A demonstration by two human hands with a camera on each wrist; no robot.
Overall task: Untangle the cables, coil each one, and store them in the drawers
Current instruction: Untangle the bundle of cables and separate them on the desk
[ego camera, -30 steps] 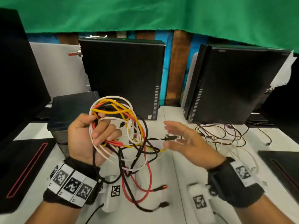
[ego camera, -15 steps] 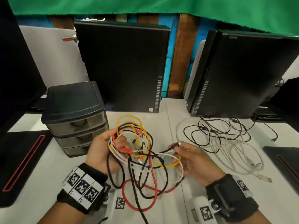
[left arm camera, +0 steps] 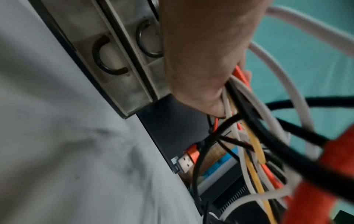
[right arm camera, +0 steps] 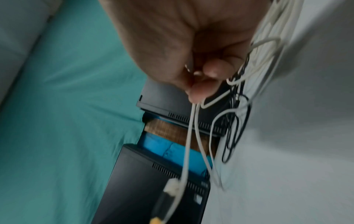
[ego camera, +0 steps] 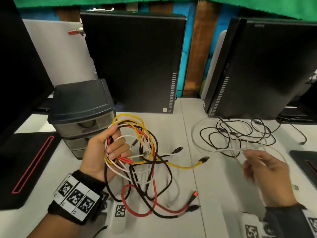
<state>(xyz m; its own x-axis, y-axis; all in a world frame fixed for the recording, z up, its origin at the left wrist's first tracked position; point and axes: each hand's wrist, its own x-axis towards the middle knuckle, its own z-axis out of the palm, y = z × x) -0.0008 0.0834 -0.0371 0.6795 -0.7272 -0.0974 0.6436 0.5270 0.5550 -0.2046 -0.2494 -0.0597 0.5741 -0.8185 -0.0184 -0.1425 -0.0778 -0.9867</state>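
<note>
My left hand [ego camera: 115, 148] grips a tangled bundle of cables [ego camera: 142, 152] (yellow, red, white and black) in front of the grey drawer unit [ego camera: 80, 107]. The bundle's loops hang to the white table [ego camera: 214, 194]. In the left wrist view the left hand's fingers [left arm camera: 206, 63] curl round the cables [left arm camera: 247, 136]. My right hand [ego camera: 248, 157], blurred, pinches a thin white cable [ego camera: 223, 150] that stretches from the bundle toward it. The right wrist view shows that hand's fingertips [right arm camera: 199, 89] pinching this white cable [right arm camera: 188, 136]. The yellow cable's plug [ego camera: 204, 158] lies on the table between my hands.
A second loose pile of black and white cables [ego camera: 240, 134] lies at the back right. Two black computer towers [ego camera: 137, 62] [ego camera: 267, 69] stand behind. Black slabs with red trim [ego camera: 29, 169] [ego camera: 305, 162] lie at the left and right edges. The drawers look closed.
My right hand has moved right, away from the bundle, drawing a thin white cable out with it. The yellow cable's end now lies on the table. My left hand keeps its grip.
</note>
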